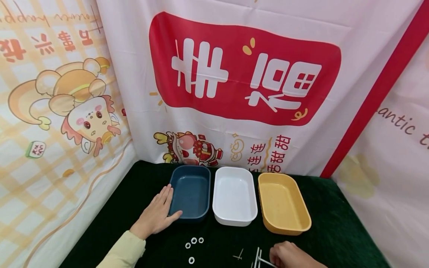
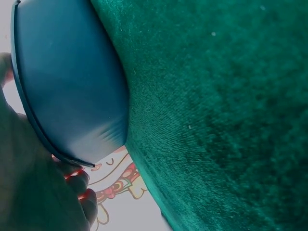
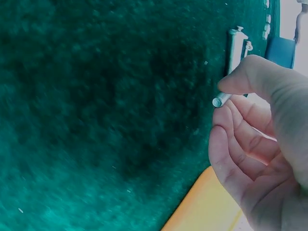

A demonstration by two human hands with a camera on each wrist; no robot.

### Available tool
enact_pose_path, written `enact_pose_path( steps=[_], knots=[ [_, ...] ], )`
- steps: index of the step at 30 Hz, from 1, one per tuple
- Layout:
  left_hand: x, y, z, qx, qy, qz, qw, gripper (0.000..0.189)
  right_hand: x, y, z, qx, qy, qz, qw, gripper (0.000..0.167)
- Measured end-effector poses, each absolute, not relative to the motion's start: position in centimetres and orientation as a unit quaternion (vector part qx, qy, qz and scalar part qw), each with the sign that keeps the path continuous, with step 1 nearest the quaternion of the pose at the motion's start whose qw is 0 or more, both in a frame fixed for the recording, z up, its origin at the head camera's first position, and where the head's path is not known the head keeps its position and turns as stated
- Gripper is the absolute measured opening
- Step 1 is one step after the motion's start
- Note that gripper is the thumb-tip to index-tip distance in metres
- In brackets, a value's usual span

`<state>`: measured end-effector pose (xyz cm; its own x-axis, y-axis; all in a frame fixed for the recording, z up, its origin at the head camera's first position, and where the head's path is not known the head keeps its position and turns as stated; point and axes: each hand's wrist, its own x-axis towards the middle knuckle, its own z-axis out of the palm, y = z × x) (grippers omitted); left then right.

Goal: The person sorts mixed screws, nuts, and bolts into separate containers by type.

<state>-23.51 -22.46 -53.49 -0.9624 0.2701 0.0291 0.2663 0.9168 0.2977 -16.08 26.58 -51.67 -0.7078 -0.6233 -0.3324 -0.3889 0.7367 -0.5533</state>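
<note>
My left hand [image 1: 156, 214] rests against the left side of the dark blue bin [image 1: 190, 195], its fingers straight along the rim and the thumb spread at the near corner. The left wrist view shows this bin's wall [image 2: 72, 82] from below, with fingertips [image 2: 87, 204] beyond its rim. Near the front edge, my right hand [image 1: 289, 254] pinches a metal bolt [image 1: 267, 262] between thumb and fingers. The bolt's threaded end [image 3: 220, 100] pokes out of the pinch. More long metal bolts [image 1: 257, 257] lie just left of that hand.
A white bin [image 1: 234, 219] and a yellow bin [image 1: 285, 227] stand right of the blue one on the dark green cloth [image 1: 338, 223]. Several hex nuts [image 1: 194, 241] lie in front of the blue bin. Small thin screws [image 1: 238, 257] lie between nuts and bolts. Printed curtains hang behind.
</note>
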Motion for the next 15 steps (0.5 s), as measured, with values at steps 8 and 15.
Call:
enact_pose_path(
  steps=[8,15],
  knots=[
    [-23.5,-22.4,-53.4,0.136,0.979,0.151,0.007,0.103,-16.2,26.0,-49.8,-0.290,0.898,-0.230,0.240,0.013],
    [-23.4,-22.4,-53.4,0.136,0.979,0.152,0.005,0.103,-16.9,25.0,-48.1,-0.314,0.900,-0.215,0.214,0.014]
  ],
)
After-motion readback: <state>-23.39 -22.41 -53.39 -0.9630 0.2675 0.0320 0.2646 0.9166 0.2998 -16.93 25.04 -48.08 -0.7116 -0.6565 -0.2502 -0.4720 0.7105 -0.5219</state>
